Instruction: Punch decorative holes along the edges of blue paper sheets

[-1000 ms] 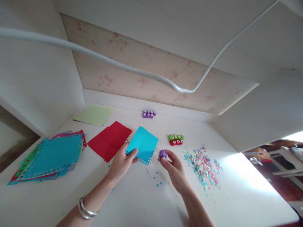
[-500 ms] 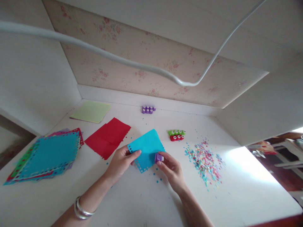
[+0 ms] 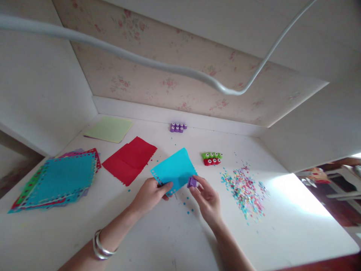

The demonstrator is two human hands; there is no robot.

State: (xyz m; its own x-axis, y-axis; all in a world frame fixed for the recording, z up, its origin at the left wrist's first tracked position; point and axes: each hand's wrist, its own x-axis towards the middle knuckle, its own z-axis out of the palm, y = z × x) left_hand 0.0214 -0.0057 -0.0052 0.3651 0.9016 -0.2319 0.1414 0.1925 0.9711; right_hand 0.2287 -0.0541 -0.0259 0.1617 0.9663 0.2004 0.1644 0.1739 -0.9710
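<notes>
My left hand (image 3: 150, 194) pinches the near edge of a turquoise paper sheet (image 3: 174, 169) with punched holes along its border, lifted a little off the white table (image 3: 169, 233). My right hand (image 3: 207, 197) holds a small purple paper punch (image 3: 192, 182) between thumb and fingers, right at the sheet's near right corner. Tiny blue paper dots lie on the table just below the sheet.
A pile of coloured confetti (image 3: 245, 190) lies to the right. Green and red punches (image 3: 212, 158) and a purple punch set (image 3: 177, 127) stand further back. Red paper (image 3: 129, 160), a light green sheet (image 3: 109, 128) and a stack of punched sheets (image 3: 60, 178) lie to the left.
The turquoise sheet has been turned and shifted in my left hand. The purple punch came up to the sheet's edge and now sits at its near right corner.
</notes>
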